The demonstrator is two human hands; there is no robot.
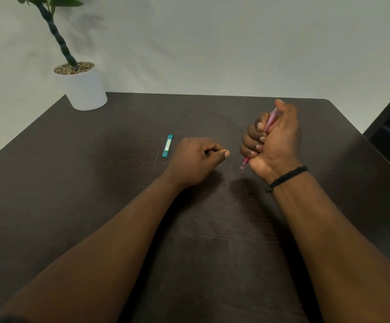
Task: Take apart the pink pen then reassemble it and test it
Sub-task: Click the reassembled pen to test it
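My right hand (275, 141) is wrapped in a fist around the pink pen (269, 123), held above the dark table with the tip pointing down and left. The pen's tip (244, 164) sticks out below the fist, and its top end shows under my thumb. My left hand (196, 159) rests on the table just left of it, fingers curled in with the thumb against the forefinger. Whether something small is pinched there I cannot tell. The two hands are apart.
A teal stick-shaped case (167, 145) lies on the dark wooden table (96, 183) left of my left hand, with a thin rod (156, 157) beside it. A white pot with a plant (83, 89) stands at the far left corner. The table's right edge is close to my right hand.
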